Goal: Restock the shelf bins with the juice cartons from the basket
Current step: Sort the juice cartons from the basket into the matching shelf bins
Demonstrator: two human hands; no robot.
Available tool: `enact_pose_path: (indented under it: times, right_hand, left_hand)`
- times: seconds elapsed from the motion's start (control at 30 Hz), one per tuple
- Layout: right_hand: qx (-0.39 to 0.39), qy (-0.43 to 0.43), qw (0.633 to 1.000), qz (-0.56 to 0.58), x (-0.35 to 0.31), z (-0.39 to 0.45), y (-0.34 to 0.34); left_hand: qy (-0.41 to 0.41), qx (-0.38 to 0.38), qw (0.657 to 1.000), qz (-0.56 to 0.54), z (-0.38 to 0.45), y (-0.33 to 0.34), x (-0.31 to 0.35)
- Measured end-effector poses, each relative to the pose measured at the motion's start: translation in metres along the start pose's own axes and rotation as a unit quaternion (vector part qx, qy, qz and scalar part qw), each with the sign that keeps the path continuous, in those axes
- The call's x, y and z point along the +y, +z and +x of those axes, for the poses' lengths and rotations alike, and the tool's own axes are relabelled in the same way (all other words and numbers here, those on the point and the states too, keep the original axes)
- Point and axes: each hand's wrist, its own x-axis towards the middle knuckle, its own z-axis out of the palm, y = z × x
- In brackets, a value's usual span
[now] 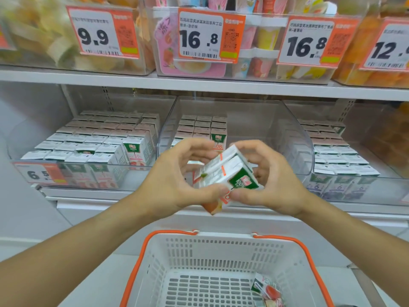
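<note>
Both hands hold a small bundle of juice cartons in the air, in front of the middle bin of the lower shelf and above the basket. The left hand curls round the bundle's left side, thumb low near its bottom edge and fingers arched over the top. The right hand grips the right side in the same way, thumb pressed against the lower front of the bundle and fingers bent over its upper corner. The bundle is tilted, its white tops turned up and to the left, a green label facing the right hand and a peach-coloured end pointing down. The middle bin is clear plastic and only partly filled: a few rows of cartons stand at its back left, and the right part shows bare plastic. The left bin is packed with rows of the same cartons behind a price tag reading 6.5. The right bin holds rows of cartons with purple fronts. The white basket with orange handles sits low in the view, and one loose carton lies on its side in the bottom right corner. On the shelf above, clear bins of snacks carry price tags reading 9.9 and 16.8.
</note>
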Motion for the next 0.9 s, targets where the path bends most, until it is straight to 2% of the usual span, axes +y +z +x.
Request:
enact_pose_path:
  times: [0.07, 0.13, 0.27, 0.37, 0.47, 0.53, 0.63, 0.9]
  right_hand:
    - [0.035, -0.020, 0.999, 0.033, 0.003, 0.009, -0.001]
    - [0.061, -0.036, 0.997, 0.032, 0.003, 0.020, -0.004]
    - [0.099, -0.038, 0.989, -0.101, -0.003, 0.051, -0.018]
    - [0.055, 0.006, 0.972, -0.230, 0.002, 0.083, -0.031]
    - [-0.023, 0.063, 0.915, -0.398, 0.014, 0.116, -0.034]
    - [-0.050, 0.088, 0.895, -0.434, 0.028, 0.132, -0.030]
    - [-0.052, 0.112, 0.888, -0.442, 0.049, 0.146, -0.023]
    - [-0.021, 0.095, 0.877, -0.471, 0.067, 0.146, -0.013]
  left_hand:
    - [0.026, 0.033, 0.999, 0.009, 0.007, 0.001, 0.005]
    - [0.031, 0.071, 0.995, 0.062, 0.014, -0.002, 0.005]
    - [0.033, 0.089, 0.966, 0.240, 0.022, -0.022, -0.025]
    - [0.049, 0.052, 0.941, 0.329, 0.025, -0.027, -0.058]
    - [0.055, 0.040, 0.943, 0.325, 0.027, -0.022, -0.074]
    - [0.063, 0.042, 0.946, 0.314, 0.028, -0.021, -0.077]
    - [0.085, 0.042, 0.946, 0.311, 0.029, -0.021, -0.083]
    - [0.107, 0.053, 0.937, 0.327, 0.026, -0.018, -0.090]
